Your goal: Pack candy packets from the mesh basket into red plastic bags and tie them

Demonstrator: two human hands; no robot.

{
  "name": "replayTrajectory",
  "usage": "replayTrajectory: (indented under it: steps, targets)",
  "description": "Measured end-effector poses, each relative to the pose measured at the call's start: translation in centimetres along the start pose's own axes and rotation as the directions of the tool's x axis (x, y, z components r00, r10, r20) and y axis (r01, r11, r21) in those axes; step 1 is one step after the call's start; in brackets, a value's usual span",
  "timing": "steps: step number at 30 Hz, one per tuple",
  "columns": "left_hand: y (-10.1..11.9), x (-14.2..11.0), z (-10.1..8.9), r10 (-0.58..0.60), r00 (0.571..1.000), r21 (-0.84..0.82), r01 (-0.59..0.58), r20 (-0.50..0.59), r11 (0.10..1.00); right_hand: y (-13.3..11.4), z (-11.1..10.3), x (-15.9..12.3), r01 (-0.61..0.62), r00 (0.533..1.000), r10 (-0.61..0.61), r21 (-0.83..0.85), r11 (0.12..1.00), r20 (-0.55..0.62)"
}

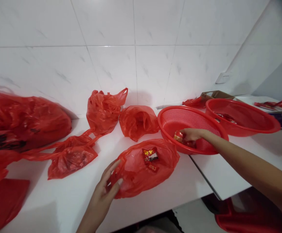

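My left hand (105, 183) is at the left edge of an opened red plastic bag (136, 184), its thumb and fingers loosely holding the rim. Inside that bag lie a shiny red, gold and white wrapped packet (150, 155) and a smaller red packet (153, 167). My right hand (191, 134) reaches down into a red perforated plastic basket (165, 118), its fingers closed on a small red-and-gold wrapped packet (179, 136). Another red wrapper shows partly under that hand; its shape is hard to make out.
Behind the bag stand another opened red bag (131, 124) and a filled one (102, 113). Leftward are a small tied bag (74, 158) and a large bulging bag (34, 119). A second red basket (250, 127), a cardboard box (216, 94) and a table seam (205, 178) are rightward.
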State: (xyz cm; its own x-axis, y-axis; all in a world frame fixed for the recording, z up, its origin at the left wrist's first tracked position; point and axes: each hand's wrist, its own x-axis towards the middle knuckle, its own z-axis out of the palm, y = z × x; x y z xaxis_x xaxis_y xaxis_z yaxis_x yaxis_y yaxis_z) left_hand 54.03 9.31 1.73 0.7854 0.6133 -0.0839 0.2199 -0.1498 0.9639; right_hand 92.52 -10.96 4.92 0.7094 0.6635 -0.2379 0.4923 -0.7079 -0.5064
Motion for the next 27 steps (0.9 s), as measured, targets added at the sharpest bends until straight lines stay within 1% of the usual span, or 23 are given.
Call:
replayTrajectory:
  steps: [2,3,5,7,9,10,11,12,13,14,16,17,18,19,20,21,22,24,25,26,27]
  targets:
    - [0.0,0.0,-0.3,-0.019,1.000,-0.027,0.019,-0.010,0.999,-0.4,-1.3,0.2,0.007,0.990,-0.020,0.090,0.996,0.139]
    - [-0.1,0.0,-0.4,-0.033,0.999,-0.036,0.032,-0.012,0.999,-0.6,-2.1,0.3,0.017,0.985,-0.040,0.134,0.991,0.170]
    - [-0.2,-0.1,-0.8,-0.053,0.998,-0.028,0.052,-0.018,0.998,-1.0,-3.5,0.1,0.038,0.979,-0.081,0.227,0.973,0.185]
    - [-0.3,-0.3,-1.1,-0.065,0.997,0.032,0.066,-0.030,0.997,-1.9,-4.6,-0.5,0.066,0.978,-0.126,0.329,0.942,0.166]
    - [-0.3,-0.4,-1.4,-0.086,0.996,0.112,0.087,-0.012,0.990,-3.8,-4.8,-1.6,0.124,0.975,-0.188,0.415,0.901,0.116]
    - [-0.3,-0.4,-1.5,-0.098,0.995,0.144,0.095,0.012,0.985,-5.1,-4.5,-2.3,0.162,0.969,-0.226,0.439,0.883,0.096]
    - [-0.2,-0.3,-1.4,-0.105,0.994,0.161,0.097,0.039,0.982,-6.4,-3.8,-3.1,0.201,0.958,-0.271,0.455,0.867,0.092]
    - [-0.1,-0.2,-1.4,-0.104,0.992,0.160,0.093,0.066,0.983,-7.9,-2.7,-3.9,0.234,0.939,-0.322,0.467,0.853,0.117]
    - [0.1,0.0,-1.2,-0.096,0.992,0.146,0.084,0.082,0.986,-9.2,-1.2,-4.7,0.261,0.912,-0.375,0.467,0.845,0.168]
    - [0.2,0.2,-1.0,-0.084,0.993,0.122,0.074,0.080,0.990,-10.5,0.5,-5.3,0.289,0.868,-0.430,0.451,0.845,0.249]
    - [0.4,0.6,-0.5,-0.063,0.997,0.075,0.060,0.038,0.995,-12.5,4.4,-6.2,0.389,0.790,-0.514,0.374,0.842,0.334]
    - [0.5,0.7,-0.3,-0.057,0.998,0.057,0.056,0.013,0.997,-13.1,6.1,-6.5,0.439,0.783,-0.525,0.303,0.846,0.333]
    - [0.6,0.8,-0.1,-0.051,0.999,0.045,0.051,-0.006,0.998,-13.5,7.5,-6.5,0.474,0.789,-0.531,0.244,0.846,0.310]
    - [0.6,0.9,0.1,-0.043,0.999,0.036,0.044,-0.018,0.998,-13.7,8.3,-6.3,0.498,0.802,-0.534,0.195,0.845,0.268]
    - [0.6,0.9,0.2,-0.036,0.999,0.029,0.036,-0.020,0.999,-13.7,8.6,-6.1,0.509,0.819,-0.535,0.168,0.844,0.207]
    - [0.6,0.9,0.2,-0.028,0.999,0.022,0.029,-0.018,0.999,-13.4,8.3,-5.6,0.512,0.834,-0.534,0.163,0.843,0.140]
    - [0.5,0.8,0.2,-0.022,1.000,0.016,0.022,-0.018,1.000,-12.9,7.4,-5.1,0.514,0.845,-0.530,0.169,0.841,0.067]
    - [0.4,0.7,0.1,-0.014,0.999,0.010,0.014,-0.029,1.000,-11.1,4.8,-3.7,0.481,0.877,-0.473,0.127,0.868,-0.088]
    - [0.3,0.6,0.1,-0.011,0.999,0.007,0.011,-0.038,1.000,-9.8,3.4,-3.0,0.435,0.895,-0.423,0.077,0.897,-0.140]
    - [0.3,0.6,0.0,-0.011,0.999,0.004,0.011,-0.047,1.000,-8.3,2.2,-2.4,0.352,0.920,-0.350,-0.023,0.936,-0.176]
    - [0.3,0.5,0.0,-0.012,0.999,-0.002,0.012,-0.052,1.000,-6.8,1.2,-1.9,0.250,0.948,-0.268,-0.117,0.961,-0.175]
